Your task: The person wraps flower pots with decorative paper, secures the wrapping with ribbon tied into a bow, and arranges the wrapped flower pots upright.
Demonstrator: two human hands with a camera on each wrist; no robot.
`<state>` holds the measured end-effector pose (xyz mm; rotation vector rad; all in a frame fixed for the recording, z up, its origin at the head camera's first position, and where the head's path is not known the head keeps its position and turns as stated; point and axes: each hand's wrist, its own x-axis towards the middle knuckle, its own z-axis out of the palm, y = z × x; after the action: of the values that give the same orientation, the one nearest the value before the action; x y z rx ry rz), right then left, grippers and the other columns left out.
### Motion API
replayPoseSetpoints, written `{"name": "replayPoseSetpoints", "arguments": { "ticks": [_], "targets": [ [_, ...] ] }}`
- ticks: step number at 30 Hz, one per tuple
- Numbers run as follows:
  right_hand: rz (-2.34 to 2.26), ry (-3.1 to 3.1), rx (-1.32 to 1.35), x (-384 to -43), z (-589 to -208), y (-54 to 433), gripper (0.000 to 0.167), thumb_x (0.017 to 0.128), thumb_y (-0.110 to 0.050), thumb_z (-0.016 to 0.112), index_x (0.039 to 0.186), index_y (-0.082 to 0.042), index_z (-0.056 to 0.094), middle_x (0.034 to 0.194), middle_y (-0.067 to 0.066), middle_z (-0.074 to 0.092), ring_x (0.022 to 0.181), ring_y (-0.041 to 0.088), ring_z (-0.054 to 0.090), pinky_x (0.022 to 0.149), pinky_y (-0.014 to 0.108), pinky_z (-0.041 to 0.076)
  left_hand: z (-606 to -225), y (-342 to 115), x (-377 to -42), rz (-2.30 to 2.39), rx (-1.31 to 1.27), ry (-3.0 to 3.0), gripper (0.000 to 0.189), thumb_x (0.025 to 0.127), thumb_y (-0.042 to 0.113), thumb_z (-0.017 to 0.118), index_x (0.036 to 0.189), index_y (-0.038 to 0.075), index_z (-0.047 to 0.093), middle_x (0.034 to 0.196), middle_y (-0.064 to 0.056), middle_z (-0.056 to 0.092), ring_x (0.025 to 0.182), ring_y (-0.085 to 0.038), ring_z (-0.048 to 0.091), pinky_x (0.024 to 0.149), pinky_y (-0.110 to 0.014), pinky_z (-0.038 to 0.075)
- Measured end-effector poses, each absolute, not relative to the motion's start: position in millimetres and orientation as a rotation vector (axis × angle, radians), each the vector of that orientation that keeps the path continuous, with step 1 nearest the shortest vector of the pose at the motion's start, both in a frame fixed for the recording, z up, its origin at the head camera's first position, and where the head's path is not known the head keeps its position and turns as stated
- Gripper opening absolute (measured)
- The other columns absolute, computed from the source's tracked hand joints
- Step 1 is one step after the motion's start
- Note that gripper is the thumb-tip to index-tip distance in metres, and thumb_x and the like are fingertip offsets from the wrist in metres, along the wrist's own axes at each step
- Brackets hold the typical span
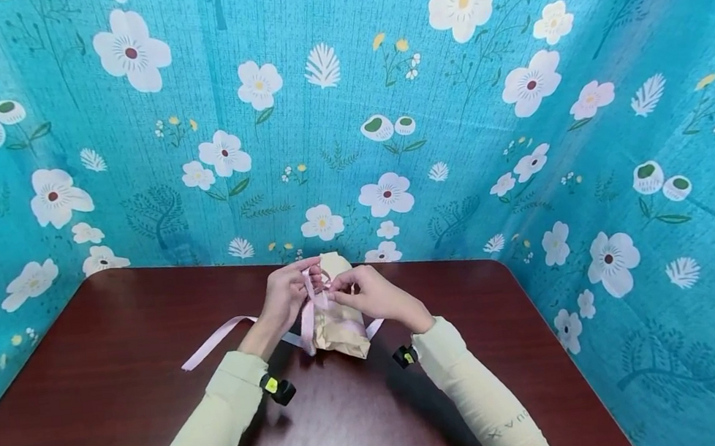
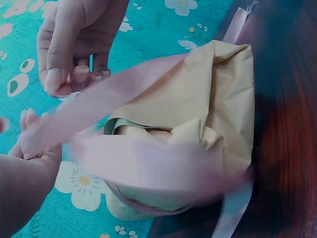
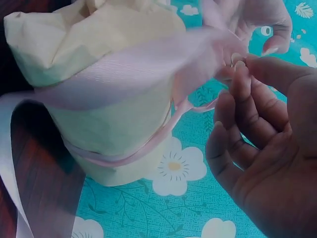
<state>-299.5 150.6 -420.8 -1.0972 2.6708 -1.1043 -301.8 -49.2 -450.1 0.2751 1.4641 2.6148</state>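
A tan paper-wrapped bundle [image 1: 344, 335] with crumpled folds stands near the table's far edge. Pale pink ribbon [image 3: 124, 74] wraps around it in bands, and a thin loop circles it lower down in the right wrist view. My left hand [image 1: 286, 294], at the bundle's left side, grips a strip of ribbon that runs across its fingers. Opposite it, my right hand [image 1: 374, 293] pinches ribbon between thumb and fingertips; the exact pinch is partly hidden. Both hands are close together above the bundle. In the left wrist view the nearer ribbon band is blurred.
A loose ribbon tail [image 1: 212, 342] trails leftward over the dark red-brown table [image 1: 121, 412]. Another short end [image 1: 374, 328] shows right of the bundle. Behind the table and on both sides hangs a turquoise flowered cloth [image 1: 336, 152].
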Motion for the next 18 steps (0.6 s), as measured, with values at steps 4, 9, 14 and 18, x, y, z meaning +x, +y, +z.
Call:
{"name": "replayPoseSetpoints", "arguments": {
  "ticks": [4,9,14,18],
  "targets": [
    [-1.102,2.660,-1.092,-299.8,-423.8,151.1,0.012,0.098,-0.011,0.066,0.092,-0.005,0.075,0.072,-0.005,0.061,0.064,0.008,0.050,0.060,0.026,0.044,-451.6,-49.7,-301.4,2.591,0.264,1.527,0.048,0.089,-0.010,0.042,0.135,-0.020,0.051,0.091,-0.009,0.068,0.083,-0.017,0.066,0.081,-0.025,0.057],
    [-1.073,2.672,-1.052,-296.9,-426.3,144.5,0.010,0.097,-0.018,0.070,0.094,-0.009,0.074,0.068,-0.004,0.057,0.062,0.009,0.050,0.057,0.024,0.043,-452.1,-52.9,-301.8,2.518,0.403,1.591,0.050,0.091,-0.008,0.037,0.139,-0.019,0.049,0.097,-0.009,0.070,0.086,-0.016,0.069,0.085,-0.026,0.057],
    [-1.030,2.657,-1.056,-295.3,-430.1,137.6,0.009,0.093,-0.019,0.075,0.092,-0.011,0.075,0.065,-0.006,0.057,0.059,0.006,0.049,0.055,0.021,0.042,-446.3,-58.0,-301.6,2.347,0.616,1.758,0.057,0.090,-0.010,0.032,0.145,-0.012,0.046,0.114,-0.024,0.070,0.099,-0.019,0.072,0.090,-0.028,0.056],
    [-1.062,2.680,-1.087,-298.1,-432.9,144.3,0.011,0.095,-0.012,0.069,0.084,-0.009,0.071,0.063,-0.007,0.051,0.058,0.003,0.044,0.056,0.020,0.038,-443.1,-64.6,-299.3,2.083,0.730,2.216,0.057,0.090,-0.011,0.036,0.144,-0.006,0.052,0.112,-0.027,0.071,0.099,-0.025,0.072,0.085,-0.032,0.058]
  ]
}}
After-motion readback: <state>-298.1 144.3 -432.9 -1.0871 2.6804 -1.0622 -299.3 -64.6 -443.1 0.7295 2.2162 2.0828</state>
